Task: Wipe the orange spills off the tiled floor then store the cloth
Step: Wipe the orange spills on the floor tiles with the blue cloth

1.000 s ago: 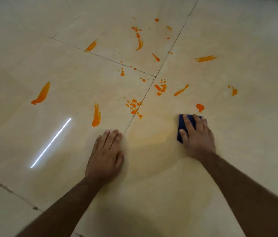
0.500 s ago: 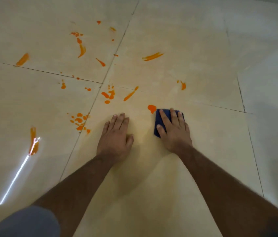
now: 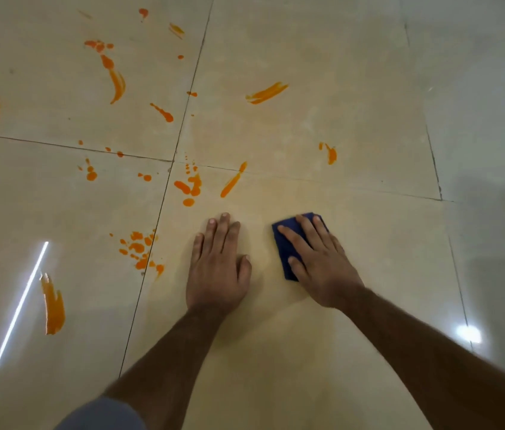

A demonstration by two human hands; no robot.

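An indoor room with a hard floor, likely in a home, though little tells which room. Large glossy cream tiles with thin dark grout lines fill the view. Their polish mirrors a long tube light at left and a round lamp glare at right.
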